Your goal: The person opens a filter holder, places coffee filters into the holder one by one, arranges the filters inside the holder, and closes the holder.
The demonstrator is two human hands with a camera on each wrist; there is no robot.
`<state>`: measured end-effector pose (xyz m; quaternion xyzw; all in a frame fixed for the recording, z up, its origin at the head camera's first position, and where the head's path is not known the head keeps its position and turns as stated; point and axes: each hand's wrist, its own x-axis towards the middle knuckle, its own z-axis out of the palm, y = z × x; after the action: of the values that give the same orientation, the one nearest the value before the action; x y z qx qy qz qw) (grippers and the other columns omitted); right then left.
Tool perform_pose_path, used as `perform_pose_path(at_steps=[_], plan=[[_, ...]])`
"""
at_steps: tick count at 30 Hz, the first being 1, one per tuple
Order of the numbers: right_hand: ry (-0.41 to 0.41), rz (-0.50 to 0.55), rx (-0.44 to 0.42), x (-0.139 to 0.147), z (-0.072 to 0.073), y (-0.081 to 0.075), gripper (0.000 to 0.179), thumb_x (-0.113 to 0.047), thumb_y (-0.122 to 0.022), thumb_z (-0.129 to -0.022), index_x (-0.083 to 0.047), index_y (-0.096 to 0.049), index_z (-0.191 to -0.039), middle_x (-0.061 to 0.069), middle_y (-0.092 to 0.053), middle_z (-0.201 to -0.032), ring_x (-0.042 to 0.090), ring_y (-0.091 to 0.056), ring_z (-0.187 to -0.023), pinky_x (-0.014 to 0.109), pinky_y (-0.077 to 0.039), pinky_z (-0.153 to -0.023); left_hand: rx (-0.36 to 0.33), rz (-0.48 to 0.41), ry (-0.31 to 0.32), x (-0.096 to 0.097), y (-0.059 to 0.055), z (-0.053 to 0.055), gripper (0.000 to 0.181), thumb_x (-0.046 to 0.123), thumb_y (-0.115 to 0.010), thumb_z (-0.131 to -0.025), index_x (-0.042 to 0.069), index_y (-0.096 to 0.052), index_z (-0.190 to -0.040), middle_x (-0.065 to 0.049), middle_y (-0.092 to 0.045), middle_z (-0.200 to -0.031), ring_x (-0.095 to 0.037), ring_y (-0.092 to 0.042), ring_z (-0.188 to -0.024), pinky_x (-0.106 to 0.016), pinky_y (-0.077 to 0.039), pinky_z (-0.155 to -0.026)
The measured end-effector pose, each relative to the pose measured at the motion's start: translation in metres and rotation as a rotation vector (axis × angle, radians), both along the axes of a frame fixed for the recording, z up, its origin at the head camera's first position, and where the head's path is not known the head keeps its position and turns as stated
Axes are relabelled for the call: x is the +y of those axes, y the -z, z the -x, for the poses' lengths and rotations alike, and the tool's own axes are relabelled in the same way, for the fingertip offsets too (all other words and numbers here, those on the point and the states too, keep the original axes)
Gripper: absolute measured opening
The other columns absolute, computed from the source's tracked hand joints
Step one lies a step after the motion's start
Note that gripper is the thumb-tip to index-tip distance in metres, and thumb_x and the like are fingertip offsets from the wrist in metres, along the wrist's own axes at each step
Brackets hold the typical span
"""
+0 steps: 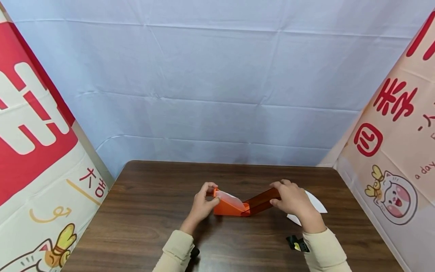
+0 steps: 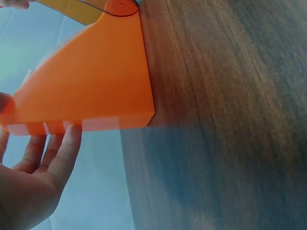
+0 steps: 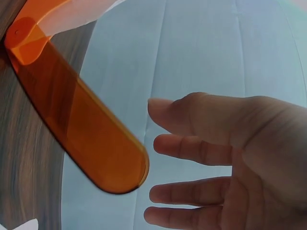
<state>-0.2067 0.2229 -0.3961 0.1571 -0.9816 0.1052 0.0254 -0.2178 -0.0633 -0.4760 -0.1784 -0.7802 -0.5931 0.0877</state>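
An orange plastic case (image 1: 229,208) with one sloping side stands on the table, white paper sheets (image 1: 231,198) inside it. My left hand (image 1: 202,206) grips its tall left end, with the thumb on the near side and the fingers along the end wall (image 2: 96,125). A see-through amber lid (image 3: 91,129) is hinged at the case's low right end and is swung out to the right, slanting upward. Around the lid's free end is my right hand (image 1: 292,198); in the right wrist view its fingers are extended, with a gap between them and the lid.
A white fan-shaped paper (image 1: 316,204) lies partly behind my right hand on the brown wooden table (image 1: 136,223). Near the right sleeve is a small black item with a yellow mark (image 1: 297,244). Something black (image 1: 195,252) shows beside the left sleeve. Cloth hangs behind the table.
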Motion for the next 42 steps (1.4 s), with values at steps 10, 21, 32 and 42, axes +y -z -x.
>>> perform_pose_path(at_steps=[10, 21, 32, 42], plan=[[0.030, 0.055, -0.069, 0.017, -0.001, 0.004, 0.047, -0.021, -0.074, -0.078, -0.003, -0.059, -0.119, 0.025, -0.053, -0.112, 0.039, -0.056, -0.090, 0.049, -0.047, -0.062, 0.063, 0.006, -0.045, -0.002, 0.035, 0.018, 0.026, 0.002, -0.067, -0.081, 0.012, -0.059, -0.103, -0.002, -0.062, -0.096, -0.020, -0.056, -0.089, -0.033, -0.051, -0.065], [0.045, 0.074, -0.114, 0.035, 0.000, 0.004, 0.049, -0.022, -0.073, -0.079, 0.001, -0.057, -0.120, 0.031, -0.048, -0.118, 0.048, -0.052, -0.097, 0.054, -0.047, -0.064, -0.025, -0.019, -0.013, -0.004, 0.025, 0.015, 0.019, 0.003, -0.055, -0.088, 0.011, -0.060, -0.104, 0.000, -0.062, -0.100, -0.019, -0.055, -0.087, -0.029, -0.051, -0.067], [0.066, 0.068, -0.152, 0.053, 0.007, 0.017, 0.052, -0.021, -0.074, -0.077, 0.006, -0.056, -0.118, 0.030, -0.051, -0.112, 0.048, -0.051, -0.100, 0.056, -0.045, -0.072, -0.038, -0.024, 0.038, -0.006, 0.001, 0.003, 0.018, 0.001, -0.055, -0.089, -0.002, -0.058, -0.107, -0.015, -0.061, -0.102, -0.027, -0.055, -0.091, -0.028, -0.050, -0.072], [0.082, 0.068, -0.157, 0.066, 0.012, 0.029, 0.049, -0.018, -0.073, -0.078, 0.007, -0.056, -0.116, 0.031, -0.053, -0.109, 0.048, -0.052, -0.096, 0.055, -0.046, -0.070, -0.059, -0.048, 0.018, -0.007, 0.029, 0.018, 0.017, 0.006, -0.057, -0.089, 0.010, -0.060, -0.105, -0.004, -0.061, -0.098, -0.020, -0.057, -0.082, -0.032, -0.053, -0.058]])
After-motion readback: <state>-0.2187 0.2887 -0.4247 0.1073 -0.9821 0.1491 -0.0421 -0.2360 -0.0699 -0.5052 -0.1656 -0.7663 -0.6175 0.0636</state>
